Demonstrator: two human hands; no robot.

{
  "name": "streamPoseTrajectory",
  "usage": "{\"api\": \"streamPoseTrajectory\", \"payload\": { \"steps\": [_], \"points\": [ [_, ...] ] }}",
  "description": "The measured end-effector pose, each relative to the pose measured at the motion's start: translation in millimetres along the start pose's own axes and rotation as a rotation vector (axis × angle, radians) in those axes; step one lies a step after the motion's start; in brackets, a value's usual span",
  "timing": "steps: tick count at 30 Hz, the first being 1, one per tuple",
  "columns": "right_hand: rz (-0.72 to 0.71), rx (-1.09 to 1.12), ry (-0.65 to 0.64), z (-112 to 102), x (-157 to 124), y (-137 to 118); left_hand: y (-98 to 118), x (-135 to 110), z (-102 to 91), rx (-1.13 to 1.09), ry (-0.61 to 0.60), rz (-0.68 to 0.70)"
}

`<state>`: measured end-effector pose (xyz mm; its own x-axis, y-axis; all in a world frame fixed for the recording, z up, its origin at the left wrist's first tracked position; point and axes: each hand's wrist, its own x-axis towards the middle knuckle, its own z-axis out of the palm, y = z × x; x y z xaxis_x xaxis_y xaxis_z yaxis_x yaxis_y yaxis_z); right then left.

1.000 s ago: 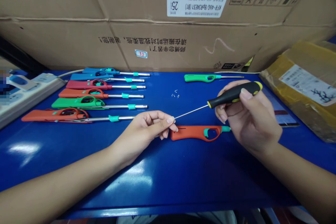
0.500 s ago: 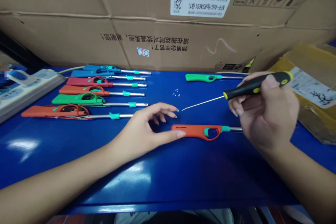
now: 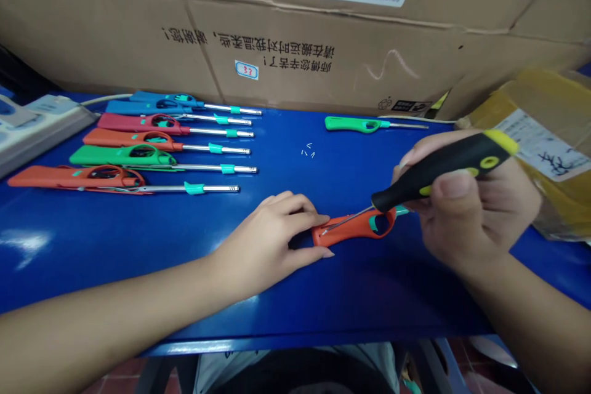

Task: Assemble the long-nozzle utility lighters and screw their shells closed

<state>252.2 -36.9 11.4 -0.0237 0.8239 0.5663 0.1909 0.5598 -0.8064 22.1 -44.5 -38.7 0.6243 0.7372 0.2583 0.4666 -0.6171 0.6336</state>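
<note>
A moment ago the tip of your screwdriver (image 3: 436,175) hung over the bench (image 3: 406,301), beyond the fingers of your left hand (image 3: 277,240). Now it points at the butt end of the orange lighter (image 3: 356,233), between your left thumb and forefinger; whether it touches or sits just above, you cannot tell from here. That suggests the tool is now being put to the lighter itself.

Your left fingers have closed round that butt end, thumb along the near edge, forefinger on the far edge, the forearm reaching in from the lower left. The lighter lies flat, its front end running beneath your right hand (image 3: 475,215). The right fingers pinch the screwdriver's dark handle, thumb on top, the shaft slanting down toward the left fingers.

Small white slivers (image 3: 313,154) lie beyond your left fingertips. A green lighter (image 3: 346,124) rests farther off.
</note>
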Motion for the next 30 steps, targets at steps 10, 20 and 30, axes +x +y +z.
{"api": "streamPoseTrajectory", "payload": {
  "steps": [10, 20, 30],
  "points": [
    [-0.276, -0.256, -0.162, 1.5, -1.5, -5.1, -0.5, 1.7, 0.7, 0.001, 0.009, 0.016],
    [-0.226, -0.234, -0.166, -0.2, -2.0, -7.2, 0.7, 2.2, 0.3, 0.004, 0.007, 0.007],
    [-0.205, -0.199, -0.160, 0.0, -0.3, -10.9, 0.7, 3.5, -0.9, 0.020, 0.009, 0.010]
  ]
}}
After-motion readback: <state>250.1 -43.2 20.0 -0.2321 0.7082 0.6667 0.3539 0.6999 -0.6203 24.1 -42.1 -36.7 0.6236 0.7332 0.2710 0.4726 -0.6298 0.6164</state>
